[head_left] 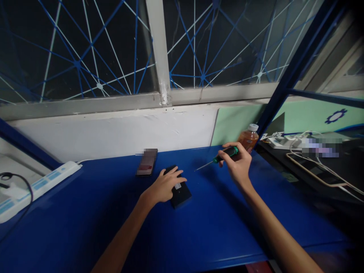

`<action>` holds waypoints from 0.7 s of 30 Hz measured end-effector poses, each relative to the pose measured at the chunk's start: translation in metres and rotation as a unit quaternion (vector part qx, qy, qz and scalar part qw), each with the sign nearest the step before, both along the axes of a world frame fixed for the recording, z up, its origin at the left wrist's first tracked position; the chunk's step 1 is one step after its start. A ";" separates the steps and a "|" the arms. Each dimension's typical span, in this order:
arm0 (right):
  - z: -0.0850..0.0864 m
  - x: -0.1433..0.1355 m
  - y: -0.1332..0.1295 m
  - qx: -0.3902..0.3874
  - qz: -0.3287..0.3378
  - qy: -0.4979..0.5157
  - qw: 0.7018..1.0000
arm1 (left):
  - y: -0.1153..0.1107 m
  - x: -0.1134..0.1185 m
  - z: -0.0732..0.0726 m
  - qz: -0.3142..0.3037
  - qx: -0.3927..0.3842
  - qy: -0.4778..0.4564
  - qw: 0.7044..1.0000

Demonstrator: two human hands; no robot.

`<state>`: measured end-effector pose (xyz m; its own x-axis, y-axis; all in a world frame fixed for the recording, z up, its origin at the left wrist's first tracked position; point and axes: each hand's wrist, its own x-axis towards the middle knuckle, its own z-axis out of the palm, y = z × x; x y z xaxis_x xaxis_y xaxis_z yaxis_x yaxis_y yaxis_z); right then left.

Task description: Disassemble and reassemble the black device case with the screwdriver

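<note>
Left hand (pixel 166 186): my fingers spread, unclenched, on black box (pixel 182 196), blue surface (pixel 113 212). Right hand (pixel 241 167): fingers grasping screwdriver (pixel 232 151), tip apart from box. Step, I judge: steadying; contact calls for guiding the tip boxward.

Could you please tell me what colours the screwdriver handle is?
The screwdriver handle is black and green, seen best in the head view.

The screwdriver (pixel 226 154) is green and black, the table (pixel 113 220) blue.
</note>
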<state>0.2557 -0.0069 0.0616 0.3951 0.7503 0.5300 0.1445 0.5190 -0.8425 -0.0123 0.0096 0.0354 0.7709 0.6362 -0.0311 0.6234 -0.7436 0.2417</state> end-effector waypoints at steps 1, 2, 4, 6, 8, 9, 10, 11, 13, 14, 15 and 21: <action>0.000 0.000 0.000 0.000 0.001 0.000 1.000 | -0.001 -0.001 0.001 -0.013 -0.014 0.013 1.000; 0.000 0.000 0.000 0.000 0.002 0.001 1.000 | -0.001 -0.002 0.003 -0.024 -0.021 0.022 0.999; 0.000 0.000 0.000 0.001 0.002 0.000 1.000 | -0.002 -0.004 0.006 -0.035 -0.021 0.028 0.999; -0.001 0.000 0.000 -0.001 -0.001 -0.003 1.000 | -0.003 -0.005 0.008 -0.033 -0.006 0.021 0.999; -0.001 0.000 0.000 -0.004 -0.003 -0.003 1.000 | -0.005 -0.005 0.008 -0.026 0.008 -0.001 1.000; -0.001 0.000 0.000 -0.005 -0.003 -0.003 1.000 | -0.006 -0.005 0.007 -0.022 0.015 -0.016 1.000; -0.001 -0.001 0.001 -0.004 -0.003 -0.003 1.000 | -0.007 -0.005 0.005 -0.018 0.023 -0.030 0.999; -0.001 -0.001 0.001 -0.004 -0.003 -0.002 1.000 | -0.009 -0.004 0.003 -0.013 0.033 -0.043 0.998; -0.002 -0.001 0.001 -0.003 -0.002 -0.004 1.000 | -0.013 -0.002 -0.003 -0.013 0.057 -0.070 0.996; -0.002 0.000 0.002 -0.003 -0.003 -0.005 1.000 | -0.015 0.000 -0.007 -0.019 0.067 -0.085 0.994; -0.002 0.000 0.002 -0.004 -0.003 -0.006 1.000 | -0.016 0.002 -0.010 -0.028 0.072 -0.099 0.992; -0.001 0.001 0.000 -0.001 0.002 0.001 1.000 | -0.021 0.014 -0.018 0.009 0.081 -0.182 0.980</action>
